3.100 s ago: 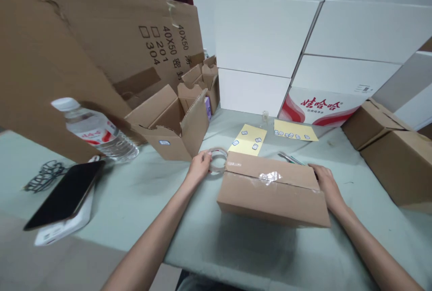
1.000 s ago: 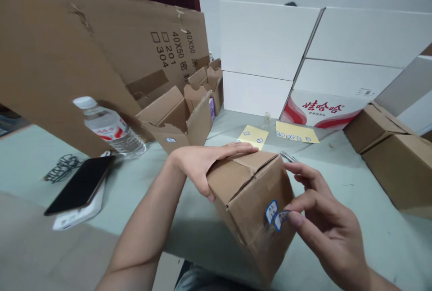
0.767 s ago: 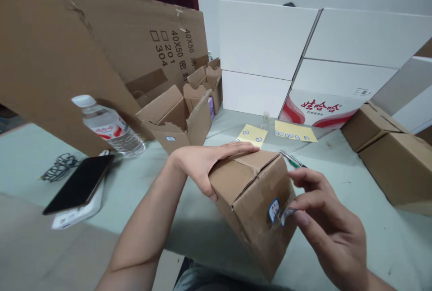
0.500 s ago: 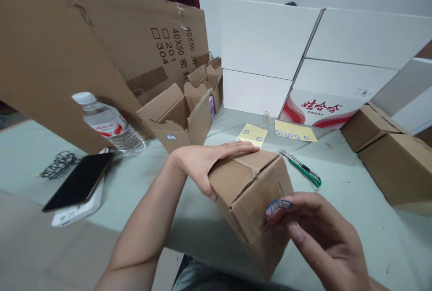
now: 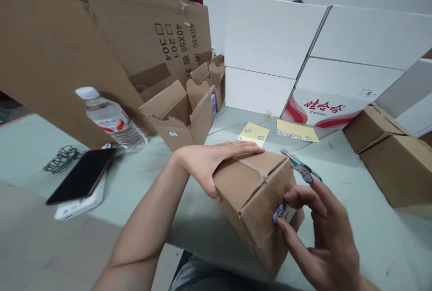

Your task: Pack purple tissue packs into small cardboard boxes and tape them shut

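A closed brown cardboard box (image 5: 251,192) is tilted with one end towards me, just above the table edge. My left hand (image 5: 216,162) holds it, fingers flat along the top and thumb against the near side. My right hand (image 5: 319,232) is at the box's end face, thumb and a curled finger pinching a small blue-edged sticker (image 5: 279,212) against the cardboard. A second small sticker (image 5: 303,174) clings to the tip of my right forefinger.
Two yellow sticker sheets (image 5: 253,133) (image 5: 297,131) and a green knife (image 5: 312,173) lie behind the box. Open small cartons (image 5: 178,117), a water bottle (image 5: 110,120), a phone (image 5: 81,176), a black cable (image 5: 62,158) and a big cardboard sheet (image 5: 84,43) stand left. Brown boxes (image 5: 394,156) sit right, white boxes (image 5: 303,56) behind.
The box lay flat on the table three seconds ago; now it is lifted and turned end-on. My right hand pulled a sticker off the end face and is back against it.
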`<state>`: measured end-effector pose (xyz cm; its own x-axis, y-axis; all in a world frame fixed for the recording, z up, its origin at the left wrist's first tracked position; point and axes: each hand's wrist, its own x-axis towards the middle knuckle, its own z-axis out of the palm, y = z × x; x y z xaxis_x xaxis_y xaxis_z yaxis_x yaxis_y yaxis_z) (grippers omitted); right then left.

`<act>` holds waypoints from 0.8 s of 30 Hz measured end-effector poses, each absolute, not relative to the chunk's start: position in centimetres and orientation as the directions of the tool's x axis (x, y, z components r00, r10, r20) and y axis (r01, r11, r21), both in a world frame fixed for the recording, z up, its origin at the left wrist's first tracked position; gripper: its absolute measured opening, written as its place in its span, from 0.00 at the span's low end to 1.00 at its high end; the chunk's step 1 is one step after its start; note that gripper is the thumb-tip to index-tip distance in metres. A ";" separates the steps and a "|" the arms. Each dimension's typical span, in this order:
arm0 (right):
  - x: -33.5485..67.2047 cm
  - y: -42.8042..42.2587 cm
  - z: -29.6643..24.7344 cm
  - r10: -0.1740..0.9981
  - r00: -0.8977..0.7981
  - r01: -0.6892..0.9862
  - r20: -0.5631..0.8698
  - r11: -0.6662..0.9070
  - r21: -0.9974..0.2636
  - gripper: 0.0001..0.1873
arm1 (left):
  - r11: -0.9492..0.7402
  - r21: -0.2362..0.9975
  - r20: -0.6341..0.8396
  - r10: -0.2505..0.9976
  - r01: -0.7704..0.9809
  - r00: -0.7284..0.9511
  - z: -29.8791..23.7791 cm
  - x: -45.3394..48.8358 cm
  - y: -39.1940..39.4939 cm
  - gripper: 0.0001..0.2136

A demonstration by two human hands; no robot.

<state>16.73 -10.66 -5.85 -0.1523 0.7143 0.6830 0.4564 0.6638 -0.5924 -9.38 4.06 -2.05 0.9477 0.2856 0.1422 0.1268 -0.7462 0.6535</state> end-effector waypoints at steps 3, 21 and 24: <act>17.0 -11.0 -5.7 0.726 -0.149 0.468 0.671 0.649 -0.599 0.44 | -0.749 0.647 0.141 0.303 0.144 0.943 -2.1 -9.2 3.6 0.61; 20.3 -11.0 -2.9 0.905 -0.358 0.176 0.228 0.305 -0.936 0.11 | -0.746 0.636 0.120 0.348 0.197 0.930 -2.1 -8.9 3.1 0.61; 20.5 -10.0 -2.7 0.908 -0.370 0.266 0.195 0.305 -0.915 0.04 | -0.745 0.636 0.115 0.351 0.203 0.929 -2.0 -8.8 3.0 0.61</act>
